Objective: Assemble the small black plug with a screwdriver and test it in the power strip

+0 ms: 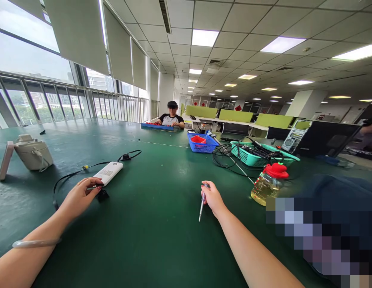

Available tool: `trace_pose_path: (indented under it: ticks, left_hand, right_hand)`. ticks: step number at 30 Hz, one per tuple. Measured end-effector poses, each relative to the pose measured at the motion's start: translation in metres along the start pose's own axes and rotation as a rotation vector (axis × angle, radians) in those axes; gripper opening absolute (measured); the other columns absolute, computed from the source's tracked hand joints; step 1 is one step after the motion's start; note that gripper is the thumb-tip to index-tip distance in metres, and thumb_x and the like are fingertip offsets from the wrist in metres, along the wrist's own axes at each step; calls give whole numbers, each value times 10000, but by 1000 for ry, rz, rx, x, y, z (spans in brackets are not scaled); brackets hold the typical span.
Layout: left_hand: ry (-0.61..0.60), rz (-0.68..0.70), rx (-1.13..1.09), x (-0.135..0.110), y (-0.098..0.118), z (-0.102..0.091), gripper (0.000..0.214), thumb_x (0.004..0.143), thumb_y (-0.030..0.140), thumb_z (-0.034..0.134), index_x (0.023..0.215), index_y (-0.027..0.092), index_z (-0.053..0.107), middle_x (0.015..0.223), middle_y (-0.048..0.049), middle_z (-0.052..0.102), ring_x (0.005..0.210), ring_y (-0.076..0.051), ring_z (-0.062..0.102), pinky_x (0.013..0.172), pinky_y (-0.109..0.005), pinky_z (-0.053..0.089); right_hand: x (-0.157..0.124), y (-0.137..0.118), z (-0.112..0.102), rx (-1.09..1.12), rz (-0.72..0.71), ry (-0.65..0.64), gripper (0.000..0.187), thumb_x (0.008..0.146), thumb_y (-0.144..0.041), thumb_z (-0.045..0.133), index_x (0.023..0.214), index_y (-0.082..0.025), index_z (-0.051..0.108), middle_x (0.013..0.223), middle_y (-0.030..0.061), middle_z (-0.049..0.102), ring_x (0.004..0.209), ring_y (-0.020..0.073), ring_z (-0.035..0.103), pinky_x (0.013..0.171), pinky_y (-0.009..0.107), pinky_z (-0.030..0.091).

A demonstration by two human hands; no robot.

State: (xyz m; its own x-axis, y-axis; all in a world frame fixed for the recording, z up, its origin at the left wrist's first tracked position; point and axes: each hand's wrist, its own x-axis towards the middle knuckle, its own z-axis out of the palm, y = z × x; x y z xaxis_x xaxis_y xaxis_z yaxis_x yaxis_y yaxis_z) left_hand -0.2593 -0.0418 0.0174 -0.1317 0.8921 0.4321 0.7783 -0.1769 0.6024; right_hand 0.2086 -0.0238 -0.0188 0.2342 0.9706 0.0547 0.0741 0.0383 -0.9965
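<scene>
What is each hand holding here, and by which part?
The right hand holds a screwdriver by its handle, tip down. The left hand touches the near end of the white device; a grip cannot be told.

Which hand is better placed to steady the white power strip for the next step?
Left, probably: the left hand rests at the near end of the white power strip, while the right hand holds a screwdriver well apart from it.

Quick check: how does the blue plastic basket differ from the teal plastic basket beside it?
The blue plastic basket is shorter and holds a red item; the teal plastic basket is longer and holds black cables. Both are slotted and rest on the green table.
</scene>
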Motion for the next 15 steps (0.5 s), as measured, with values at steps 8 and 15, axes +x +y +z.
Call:
trace_pose_path:
  ticks: [8,15]
  left_hand:
    - [-24,-31,-39,-2,0,-1,594,649,667,539,1020,204,575,1134,-119,631,1044,-289,625,869,-414,560]
    - [-11,22,1,-5,9,-5,554,664,610,527,1006,193,652,1208,-123,578,1088,-291,599,872,-382,578]
  right_hand:
    - [-2,-3,-1,-5,-7,-12,327,724,-404,584,992,-229,518,556,-85,521,403,110,451,387,233,382]
    - [-2,-3,0,-12,-11,-12,318,727,-403,571,987,-228,519,553,-87,516,391,103,436,385,230,382]
